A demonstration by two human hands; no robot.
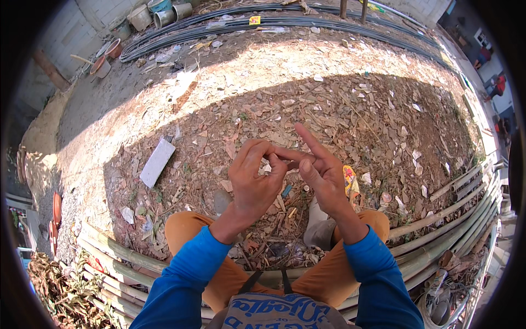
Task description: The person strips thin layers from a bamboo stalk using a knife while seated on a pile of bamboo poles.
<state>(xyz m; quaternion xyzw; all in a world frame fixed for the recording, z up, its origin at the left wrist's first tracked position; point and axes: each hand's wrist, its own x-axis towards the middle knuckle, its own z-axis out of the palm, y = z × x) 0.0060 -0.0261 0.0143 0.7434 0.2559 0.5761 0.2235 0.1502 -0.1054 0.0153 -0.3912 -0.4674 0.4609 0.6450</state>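
Note:
Both hands meet in front of me, above the leaf-strewn ground. My left hand [255, 174] is closed, its thumb and index curled into a pinch around a finger of the other hand. My right hand [324, 178] has its index finger stretched up and away, the thumb raised, and another finger reaching left into that pinch. No tool shows in either hand; anything very small between the fingertips would be hidden. Below them are my knees in tan trousers [186, 233] and a grey boot [319, 233].
A pale rectangular block [158, 163] lies on the ground to the left. Bamboo poles [449, 236] run beneath and beside me. Long bundled dark rods [307, 23] stretch across the back, near several buckets [164, 17]. Dry leaves [55, 290] are heaped at lower left. People [497, 88] are at far right.

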